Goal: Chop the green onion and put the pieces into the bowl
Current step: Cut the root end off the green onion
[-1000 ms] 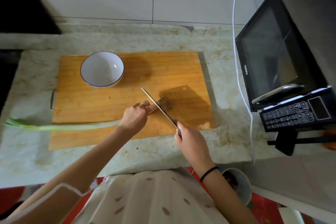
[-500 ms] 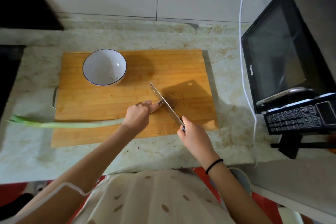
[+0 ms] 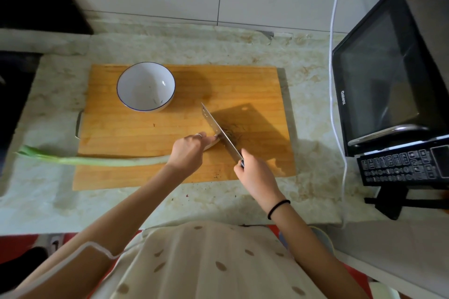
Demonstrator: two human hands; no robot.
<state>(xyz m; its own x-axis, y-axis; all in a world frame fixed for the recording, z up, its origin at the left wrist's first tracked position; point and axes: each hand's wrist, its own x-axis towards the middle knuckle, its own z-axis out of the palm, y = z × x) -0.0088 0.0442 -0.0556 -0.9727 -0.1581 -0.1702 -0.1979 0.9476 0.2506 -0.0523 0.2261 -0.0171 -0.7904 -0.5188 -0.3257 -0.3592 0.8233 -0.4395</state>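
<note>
A long green onion point(image 3: 97, 160) lies across the wooden cutting board point(image 3: 145, 128), its green end hanging off the left edge. My left hand point(image 3: 188, 150) grips its white end, fingers curled over it. My right hand point(image 3: 255, 172) holds the handle of a cleaver point(image 3: 220, 132), whose blade stands edge-down at the onion's root end, right beside my left fingertips. The brown roots point(image 3: 230, 132) show just right of the blade. A white bowl point(image 3: 145, 86) with a blue rim stands on the board's far left, almost bare inside.
A black microwave point(image 3: 388, 80) with its control panel stands on the right, a white cable point(image 3: 332, 56) running down beside it. A dark stove area point(image 3: 14, 85) lies at the far left. The marble counter point(image 3: 303, 56) surrounds the board.
The cleaver blade has come down closer to the onion's root end next to my left fingers. Both hands have kept their holds. The view has shifted slightly.
</note>
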